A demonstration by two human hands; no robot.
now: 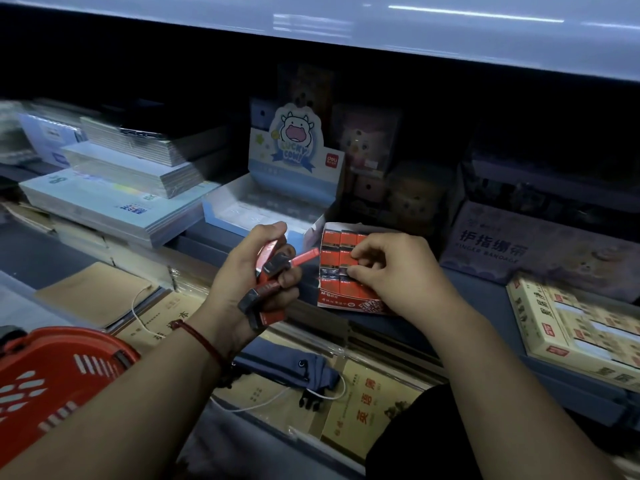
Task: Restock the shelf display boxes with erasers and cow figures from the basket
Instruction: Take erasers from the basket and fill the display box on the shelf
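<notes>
My left hand (254,271) grips a bunch of several red-sleeved erasers (268,287) with dark ends, held just left of the red eraser display box (337,299) on the shelf. Rows of red erasers (334,249) fill that box. My right hand (391,268) is over the box, thumb and forefinger pinching one eraser in the rows. Behind stands the blue and white cow display box (242,216) with its cow header card (296,138); its tray looks pale and I cannot make out any figures in it. The red basket (52,372) hangs at the lower left.
Stacks of wrapped notebooks (114,199) lie at the left. A purple finger-bandage box (519,247) and a cream box of packs (581,327) stand at the right. Below the shelf lie brown notebooks (100,296) and a blue pouch (287,368). An upper shelf edge (346,26) overhangs.
</notes>
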